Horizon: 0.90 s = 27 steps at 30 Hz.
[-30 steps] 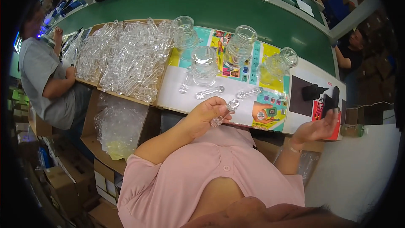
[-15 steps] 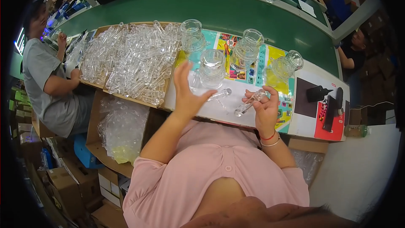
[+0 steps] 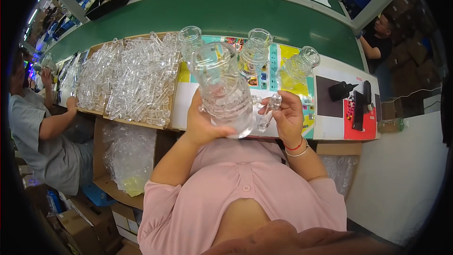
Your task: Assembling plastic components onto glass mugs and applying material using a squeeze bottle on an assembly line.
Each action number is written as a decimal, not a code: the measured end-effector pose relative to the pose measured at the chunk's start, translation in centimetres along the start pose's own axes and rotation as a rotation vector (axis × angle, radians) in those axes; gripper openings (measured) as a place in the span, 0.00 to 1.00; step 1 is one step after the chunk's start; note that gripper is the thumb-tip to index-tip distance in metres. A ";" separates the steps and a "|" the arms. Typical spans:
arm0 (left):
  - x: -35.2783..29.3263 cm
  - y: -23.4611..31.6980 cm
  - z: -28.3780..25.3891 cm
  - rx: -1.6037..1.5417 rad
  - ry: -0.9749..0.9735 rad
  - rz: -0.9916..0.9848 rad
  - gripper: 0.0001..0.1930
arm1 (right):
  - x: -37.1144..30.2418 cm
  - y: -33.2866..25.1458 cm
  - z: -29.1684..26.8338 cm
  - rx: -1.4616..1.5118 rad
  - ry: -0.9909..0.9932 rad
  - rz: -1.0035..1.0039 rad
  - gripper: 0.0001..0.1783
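Observation:
My left hand [image 3: 202, 125] is wrapped round a large clear jar-like vessel [image 3: 224, 97] with a wide round mouth and a patterned band. It holds the vessel raised and tilted in front of me, close to my right hand. Pinched between the thumb and fingers of my right hand [image 3: 289, 117] is a small clear tube with a rounded end [image 3: 267, 115]. A short clear stub shows between the vessel's side and that tube; I cannot tell which piece it belongs to. Similar vessels stand further back: one at the left [image 3: 190, 38], one in the middle [image 3: 255, 54], one tilted at the right [image 3: 302, 63].
Cardboard boxes heaped with small clear tubes [image 3: 139, 78] stand at the left. On the right lie a dark bottle [image 3: 340, 90] and a black phone-like slab [image 3: 358, 111]. A green bench [image 3: 302, 28] runs behind. One person sits at the left, another at the far right.
My left hand, open before, has taken hold of the near vessel and lifted it toward me. My right hand keeps the small tube, now turned more upright. The view has shifted slightly.

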<state>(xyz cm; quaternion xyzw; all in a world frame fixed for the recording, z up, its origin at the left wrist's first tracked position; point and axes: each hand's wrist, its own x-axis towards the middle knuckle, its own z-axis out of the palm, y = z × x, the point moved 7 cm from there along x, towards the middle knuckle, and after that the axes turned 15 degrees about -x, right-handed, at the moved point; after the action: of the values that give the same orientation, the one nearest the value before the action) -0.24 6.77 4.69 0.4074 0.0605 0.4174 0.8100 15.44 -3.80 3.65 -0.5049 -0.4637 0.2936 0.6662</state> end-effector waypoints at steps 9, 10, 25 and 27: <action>-2.2 0.0 1.1 0.199 0.012 0.014 0.44 | -1.1 -2.7 1.3 -0.045 -0.141 -0.202 0.24; -2.3 -0.1 1.1 0.208 0.019 0.000 0.44 | -1.2 -2.7 1.2 -0.042 -0.125 -0.191 0.24; -3.2 -0.3 2.4 0.064 -0.038 -0.141 0.45 | -2.7 -2.8 0.4 -0.213 -0.142 -0.197 0.23; -3.4 -0.1 1.6 0.041 -0.005 -0.093 0.45 | -2.5 -2.8 0.2 -0.147 -0.058 -0.154 0.23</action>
<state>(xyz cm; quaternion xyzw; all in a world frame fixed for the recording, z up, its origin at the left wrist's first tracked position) -1.67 3.30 4.81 0.4217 0.0859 0.3769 0.8202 14.06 -6.78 5.50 -0.5063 -0.5405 0.2212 0.6344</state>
